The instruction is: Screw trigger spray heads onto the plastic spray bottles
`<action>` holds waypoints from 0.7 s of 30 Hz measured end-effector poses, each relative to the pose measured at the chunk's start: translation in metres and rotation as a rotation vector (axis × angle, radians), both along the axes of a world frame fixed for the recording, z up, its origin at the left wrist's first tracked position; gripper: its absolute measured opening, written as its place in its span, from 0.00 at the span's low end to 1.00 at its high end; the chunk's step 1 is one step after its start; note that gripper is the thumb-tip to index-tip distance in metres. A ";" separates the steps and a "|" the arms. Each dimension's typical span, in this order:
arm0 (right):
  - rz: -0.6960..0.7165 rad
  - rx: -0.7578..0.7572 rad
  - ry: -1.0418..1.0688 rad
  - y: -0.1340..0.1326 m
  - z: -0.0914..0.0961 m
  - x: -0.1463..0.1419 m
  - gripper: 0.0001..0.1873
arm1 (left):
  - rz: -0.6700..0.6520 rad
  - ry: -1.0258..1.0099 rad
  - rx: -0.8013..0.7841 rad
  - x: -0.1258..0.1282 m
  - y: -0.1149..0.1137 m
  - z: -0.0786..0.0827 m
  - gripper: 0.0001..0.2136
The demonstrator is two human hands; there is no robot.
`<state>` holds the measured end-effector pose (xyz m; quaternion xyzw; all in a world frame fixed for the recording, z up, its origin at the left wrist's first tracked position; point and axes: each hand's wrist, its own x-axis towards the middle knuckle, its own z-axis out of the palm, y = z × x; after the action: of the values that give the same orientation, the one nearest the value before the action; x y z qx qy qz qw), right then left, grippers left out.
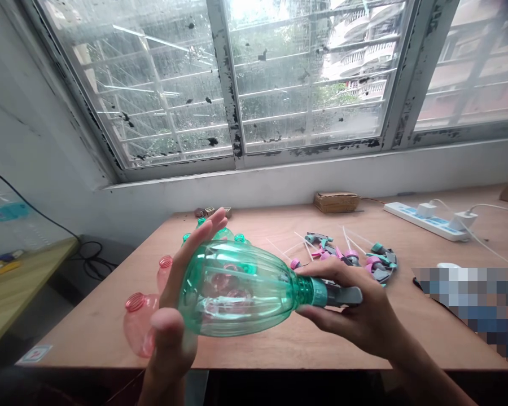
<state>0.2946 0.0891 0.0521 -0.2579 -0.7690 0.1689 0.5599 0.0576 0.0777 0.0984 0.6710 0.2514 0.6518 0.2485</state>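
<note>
A clear green plastic bottle (237,287) lies sideways in the air above the table, base to the left, neck to the right. My left hand (180,304) cups its base, fingers stretched along the far side and thumb in front. My right hand (355,307) is wrapped round the neck, gripping the teal collar and grey spray trigger head (341,294) fitted on the bottle.
Pink bottles (138,324) and further green bottles (220,232) lie on the wooden table (279,344) behind my left hand. A heap of spray heads (351,256) sits to the right. A power strip (427,220) and a brown block (336,201) lie near the wall under the window.
</note>
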 end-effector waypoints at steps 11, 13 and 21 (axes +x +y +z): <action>0.006 0.090 -0.077 -0.001 0.005 -0.001 0.18 | 0.050 0.054 0.154 -0.010 0.006 -0.004 0.24; 0.144 -0.209 0.006 -0.001 0.005 -0.002 0.15 | 0.080 0.085 0.255 -0.010 0.004 -0.007 0.25; 0.283 -0.516 0.163 0.000 0.000 -0.008 0.12 | 0.174 -0.023 0.268 0.000 0.003 -0.006 0.35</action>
<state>0.2867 0.0889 0.0521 -0.2677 -0.6815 0.4551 0.5068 0.0571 0.0808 0.0926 0.6664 0.2165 0.7061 0.1020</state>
